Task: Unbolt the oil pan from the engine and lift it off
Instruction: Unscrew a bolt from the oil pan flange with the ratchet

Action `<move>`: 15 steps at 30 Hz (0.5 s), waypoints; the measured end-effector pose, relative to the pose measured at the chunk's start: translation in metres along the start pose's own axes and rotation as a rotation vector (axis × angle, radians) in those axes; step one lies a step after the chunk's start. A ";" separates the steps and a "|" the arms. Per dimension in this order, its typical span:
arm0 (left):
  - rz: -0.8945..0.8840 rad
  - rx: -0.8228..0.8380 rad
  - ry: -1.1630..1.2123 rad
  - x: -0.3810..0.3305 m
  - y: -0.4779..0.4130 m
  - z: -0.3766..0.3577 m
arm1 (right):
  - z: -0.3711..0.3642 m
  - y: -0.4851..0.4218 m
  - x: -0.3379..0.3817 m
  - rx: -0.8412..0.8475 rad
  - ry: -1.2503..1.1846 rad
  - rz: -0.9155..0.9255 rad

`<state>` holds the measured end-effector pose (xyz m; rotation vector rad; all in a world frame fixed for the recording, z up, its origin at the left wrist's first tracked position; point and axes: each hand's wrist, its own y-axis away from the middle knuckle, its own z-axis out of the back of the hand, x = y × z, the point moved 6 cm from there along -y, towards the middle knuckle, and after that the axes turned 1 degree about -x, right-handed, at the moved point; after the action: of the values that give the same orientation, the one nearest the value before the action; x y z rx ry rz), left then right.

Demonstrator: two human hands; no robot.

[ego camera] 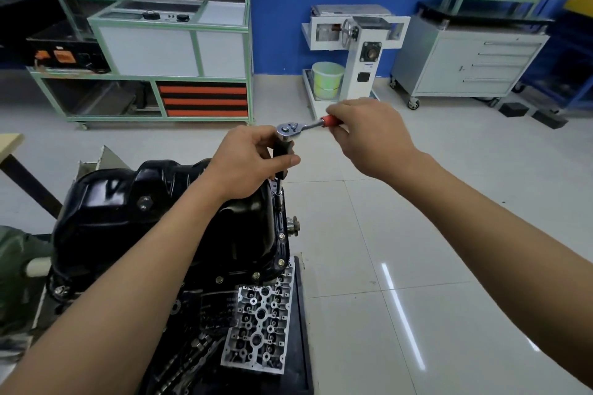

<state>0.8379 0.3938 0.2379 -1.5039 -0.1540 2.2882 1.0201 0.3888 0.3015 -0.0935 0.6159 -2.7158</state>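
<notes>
White glossy floor tiles (417, 234) fill the workshop, backed by a blue-and-white wall (282, 25); a pale green metal rack (167, 41) stands at the left with orange and black striped drawers, and a grey wheeled drawer cabinet (468, 63) at the right. Posters hang on the racks, but their writing is too blurred to read.

Low in the foreground sits the engine (244, 324), upturned, its silvery cast face full of round bores. On top of it lies the oil pan (154, 208), glossy black pressed steel with rounded shoulders and a flat flange dotted with brass-coloured bolts (281, 262). A dark label on the engine block cannot be read.

The left hand (247, 163) has its grip pinched around the black extension bar (282, 153) standing upright on the flange's far right edge. The right hand (372, 137) has its grip wrapped around the red handle of the chrome ratchet (298, 128), whose head sits on top of the bar.
</notes>
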 end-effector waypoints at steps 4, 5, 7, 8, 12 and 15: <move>-0.014 -0.050 -0.037 -0.002 0.000 -0.001 | 0.025 0.024 0.003 0.208 0.031 -0.058; -0.018 -0.067 -0.034 -0.002 -0.001 -0.002 | 0.029 0.030 0.009 0.259 -0.013 -0.067; -0.032 -0.110 -0.063 -0.004 -0.001 -0.002 | 0.030 0.044 0.031 0.352 -0.172 -0.081; -0.044 -0.130 -0.092 -0.007 0.000 -0.002 | 0.026 0.051 0.044 0.382 -0.265 -0.094; -0.104 -0.156 -0.122 -0.013 0.004 0.004 | 0.010 0.061 0.076 0.314 -0.493 -0.140; -0.115 -0.121 -0.096 -0.011 0.005 0.009 | 0.008 0.056 0.072 0.374 -0.523 -0.122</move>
<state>0.8328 0.3860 0.2497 -1.4037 -0.4016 2.2952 0.9715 0.3131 0.2836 -0.7322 -0.0503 -2.6981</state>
